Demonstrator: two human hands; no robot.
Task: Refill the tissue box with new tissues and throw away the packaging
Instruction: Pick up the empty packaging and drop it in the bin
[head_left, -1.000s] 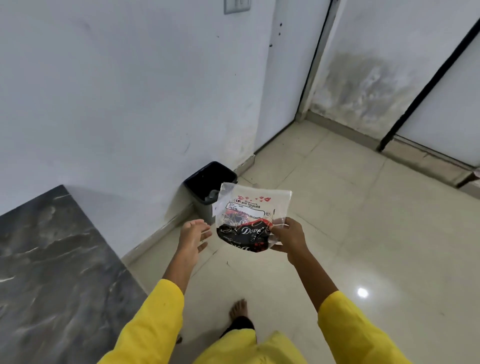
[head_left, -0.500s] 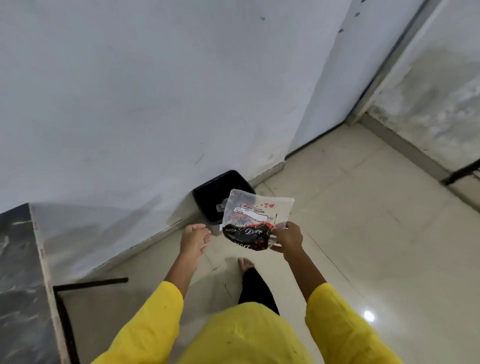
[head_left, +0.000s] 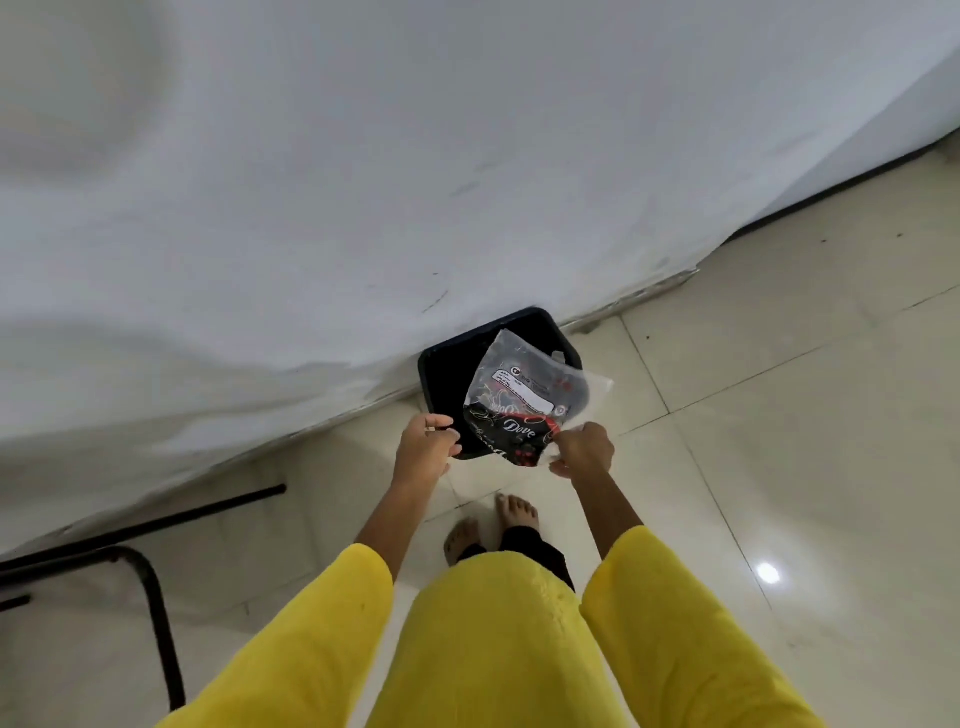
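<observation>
The empty tissue packaging (head_left: 519, 405), a clear plastic wrapper with black and red print, hangs over the open black bin (head_left: 441, 364) that stands on the floor against the white wall. My right hand (head_left: 582, 449) pinches the wrapper's near right corner. My left hand (head_left: 426, 441) hovers at the wrapper's left side, in front of the bin's near left rim, with its fingers loosely curled and nothing in them. The wrapper hides most of the bin's inside. No tissue box is in view.
My bare feet (head_left: 493, 530) stand on the pale tiled floor (head_left: 779, 415) just in front of the bin. A black metal table leg (head_left: 156, 597) and crossbar stand at the lower left. The white wall (head_left: 363, 182) fills the upper half of the view.
I have stepped up to the bin and now look straight down on it. My right hand has carried the wrapper over the bin's opening. My left hand has come closer to the wrapper.
</observation>
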